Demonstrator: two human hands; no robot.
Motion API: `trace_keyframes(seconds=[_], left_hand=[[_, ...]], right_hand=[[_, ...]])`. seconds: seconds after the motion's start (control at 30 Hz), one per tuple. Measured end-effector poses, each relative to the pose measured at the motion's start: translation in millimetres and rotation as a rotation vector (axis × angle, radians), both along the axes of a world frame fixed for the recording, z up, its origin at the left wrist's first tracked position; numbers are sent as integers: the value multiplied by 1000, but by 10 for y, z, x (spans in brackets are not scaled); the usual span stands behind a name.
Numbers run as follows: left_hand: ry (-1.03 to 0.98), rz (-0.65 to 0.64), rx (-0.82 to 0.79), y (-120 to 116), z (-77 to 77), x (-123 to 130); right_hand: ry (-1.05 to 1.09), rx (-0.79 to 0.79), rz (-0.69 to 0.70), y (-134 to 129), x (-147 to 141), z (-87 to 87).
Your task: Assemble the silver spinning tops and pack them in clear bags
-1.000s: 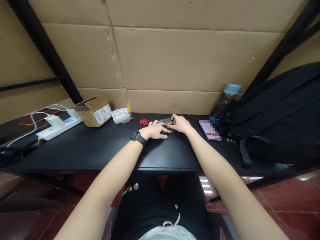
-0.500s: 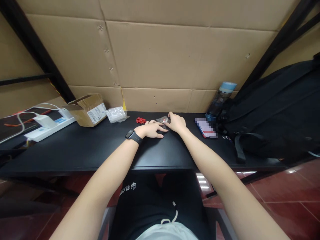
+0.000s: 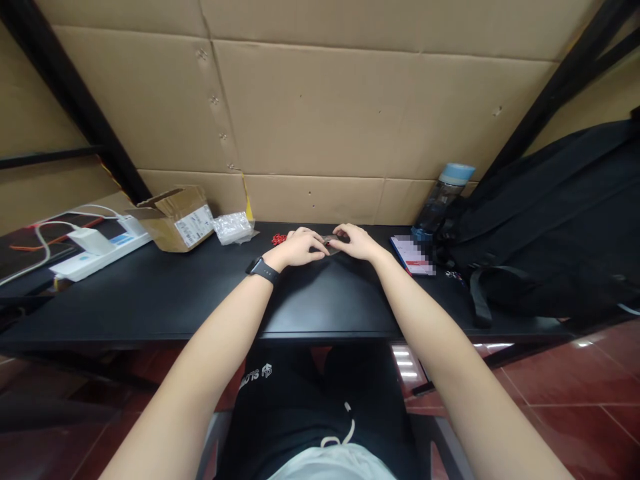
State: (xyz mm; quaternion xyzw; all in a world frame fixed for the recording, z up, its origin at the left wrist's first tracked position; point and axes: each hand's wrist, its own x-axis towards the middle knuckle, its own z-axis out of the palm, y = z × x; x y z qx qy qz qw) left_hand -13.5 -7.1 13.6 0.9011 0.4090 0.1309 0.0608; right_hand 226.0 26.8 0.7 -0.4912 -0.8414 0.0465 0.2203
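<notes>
A small clear plastic bag (image 3: 332, 249) lies on the black table (image 3: 320, 307) between my two hands, largely covered by fingers. A bit of red shows in it. My left hand (image 3: 301, 247), with a dark watch on its wrist, is curled at the bag's left edge, thumb and fingers closed on it. From the right, my right hand (image 3: 356, 241) pinches the bag with bent fingers and thumb. A pile of small red pieces (image 3: 279, 239) sits just beyond the left hand, partly hidden by it.
To the left stand an open cardboard box (image 3: 177, 220), a clear plastic packet (image 3: 234, 228) and a white power strip (image 3: 100, 255) with chargers. On the right are a phone (image 3: 413, 253), a blue-lidded bottle (image 3: 443, 200) and a black backpack (image 3: 550, 227). A cardboard wall (image 3: 310, 120) closes the back.
My left hand has lifted and curled its fingers, shifting slightly up and covering part of the red pile. My right hand has lowered its fingers over the bag, and less of the bag shows.
</notes>
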Motion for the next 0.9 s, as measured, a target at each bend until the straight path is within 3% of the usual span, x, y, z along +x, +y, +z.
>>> trace_keyframes(seconds=[0.17,0.3,0.47,0.67,0.9], left_hand=[[-173,70,41,29,-31,-3],[-110,214,156,52,-141,22],[-48,212,244,82,-246,108],[-106,218,194,124,-256,110],[-226,396,59,161,-242,74]], right_hand=[[-3,53,-24,80,144,2],[-27,46,49,126,122,-74],[22,86,108,147,88,-90],[127,33,70,101,111,-50],[344,-165,-51,91,55,-11]])
